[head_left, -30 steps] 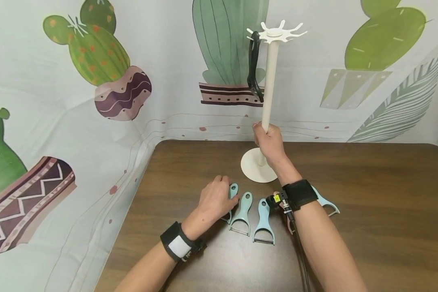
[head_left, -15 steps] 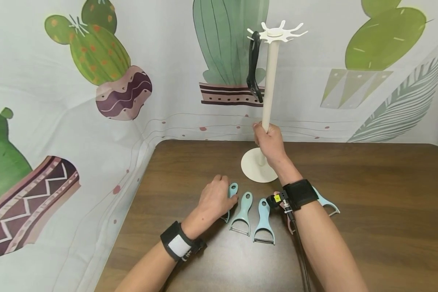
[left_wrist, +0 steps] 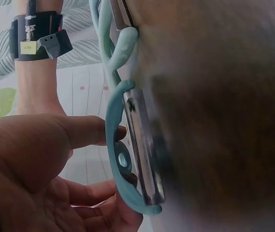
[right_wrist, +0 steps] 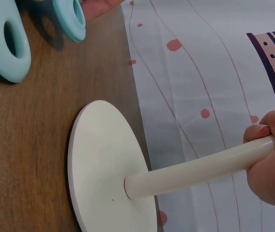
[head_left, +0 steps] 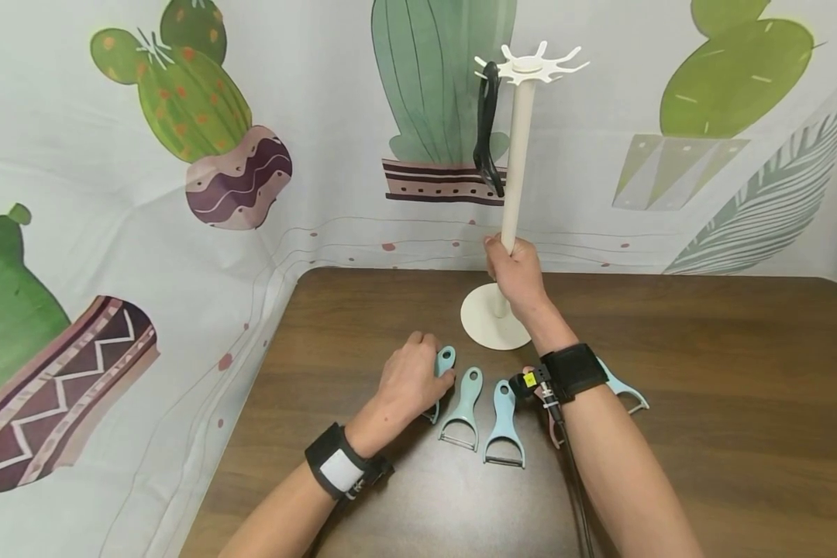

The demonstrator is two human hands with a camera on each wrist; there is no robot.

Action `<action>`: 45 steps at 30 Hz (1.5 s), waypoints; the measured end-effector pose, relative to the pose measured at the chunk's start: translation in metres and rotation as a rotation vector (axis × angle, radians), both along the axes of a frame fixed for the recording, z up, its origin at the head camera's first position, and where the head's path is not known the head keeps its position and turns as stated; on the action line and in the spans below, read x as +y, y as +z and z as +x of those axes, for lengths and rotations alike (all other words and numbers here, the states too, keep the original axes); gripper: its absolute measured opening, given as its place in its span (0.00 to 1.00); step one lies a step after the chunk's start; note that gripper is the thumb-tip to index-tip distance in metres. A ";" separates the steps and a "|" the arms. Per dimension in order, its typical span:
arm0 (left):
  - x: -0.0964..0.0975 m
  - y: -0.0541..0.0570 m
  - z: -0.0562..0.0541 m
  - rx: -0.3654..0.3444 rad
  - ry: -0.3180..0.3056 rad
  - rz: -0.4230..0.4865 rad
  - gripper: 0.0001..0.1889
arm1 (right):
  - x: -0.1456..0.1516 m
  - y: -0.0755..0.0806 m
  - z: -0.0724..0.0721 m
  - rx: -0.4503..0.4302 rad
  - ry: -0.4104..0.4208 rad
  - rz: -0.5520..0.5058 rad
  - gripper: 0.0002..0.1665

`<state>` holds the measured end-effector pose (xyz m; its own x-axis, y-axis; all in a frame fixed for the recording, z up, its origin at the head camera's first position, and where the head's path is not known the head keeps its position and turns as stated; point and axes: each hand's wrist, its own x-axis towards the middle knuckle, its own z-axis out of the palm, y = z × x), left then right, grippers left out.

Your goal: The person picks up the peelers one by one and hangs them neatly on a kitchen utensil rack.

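Observation:
My right hand [head_left: 518, 271] grips the pole of a cream stand [head_left: 519, 170], whose round base rests on the table. From one of the stand's top hooks hangs a black peeler [head_left: 487, 128]. To the left, my left hand [head_left: 411, 376] pinches a blue peeler [left_wrist: 114, 121] between thumb and fingers. Its handle end [right_wrist: 71, 19] sits slightly off the wood, over a shadow in the right wrist view. Beside it lie a green peeler [head_left: 466, 407] and a light blue peeler [head_left: 504, 426]. A pink peeler [head_left: 555, 432] is mostly hidden under the right wrist.
Another light blue peeler [head_left: 624, 387] lies right of the right forearm. The brown wooden table [head_left: 732, 403] meets a cactus-print cloth [head_left: 335, 116] at its back and left edges. A cable [head_left: 577, 496] runs along the right forearm.
The blue peeler's handle end has risen slightly in my left hand. My right hand and the stand stay in place.

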<state>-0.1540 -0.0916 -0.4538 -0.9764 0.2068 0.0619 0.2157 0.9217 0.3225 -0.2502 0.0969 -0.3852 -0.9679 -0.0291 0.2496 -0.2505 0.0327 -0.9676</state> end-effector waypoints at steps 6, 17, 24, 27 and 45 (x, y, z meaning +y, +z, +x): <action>0.001 0.002 -0.001 -0.004 0.008 0.006 0.20 | 0.000 0.000 0.000 0.001 -0.003 -0.009 0.28; 0.003 0.006 -0.002 0.054 0.014 0.031 0.19 | 0.002 -0.011 -0.009 0.007 0.004 -0.018 0.29; 0.005 0.009 -0.003 0.105 0.013 0.065 0.18 | 0.002 -0.027 -0.020 0.035 -0.029 -0.010 0.30; 0.006 0.011 -0.003 0.119 0.011 0.082 0.18 | 0.002 -0.027 -0.019 0.042 -0.036 -0.007 0.29; 0.012 0.026 -0.001 0.192 -0.005 0.141 0.20 | 0.002 -0.012 -0.008 0.003 -0.011 0.012 0.29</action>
